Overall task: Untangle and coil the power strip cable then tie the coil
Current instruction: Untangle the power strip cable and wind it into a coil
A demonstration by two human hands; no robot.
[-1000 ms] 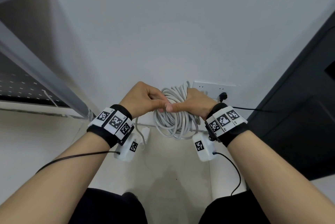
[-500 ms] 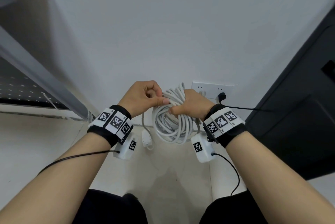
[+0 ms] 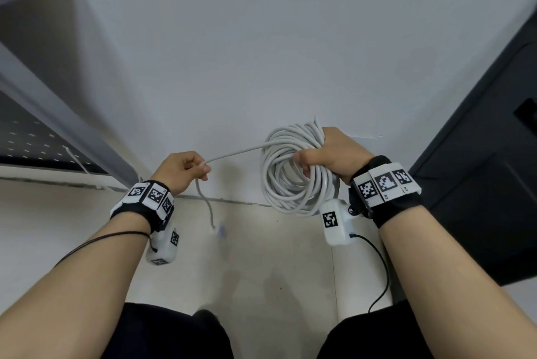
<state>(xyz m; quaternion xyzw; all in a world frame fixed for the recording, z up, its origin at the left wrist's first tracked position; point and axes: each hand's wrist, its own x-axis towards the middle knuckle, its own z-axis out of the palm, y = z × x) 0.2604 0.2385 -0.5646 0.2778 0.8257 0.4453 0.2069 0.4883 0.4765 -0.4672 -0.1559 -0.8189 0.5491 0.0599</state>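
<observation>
White cable coil (image 3: 293, 181) gripped by right hand (image 3: 334, 155), left hand (image 3: 181, 169) pinching tail

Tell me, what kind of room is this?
Probably an office or workroom corner: a plain white wall, pale floor tiles, a dark cabinet on the right and a grey perforated panel on the left.

The cable (image 3: 293, 181) is pale grey, the wristbands (image 3: 386, 184) black with black-and-white checked tags, the blurred plug (image 3: 218, 231) seemingly white.
</observation>
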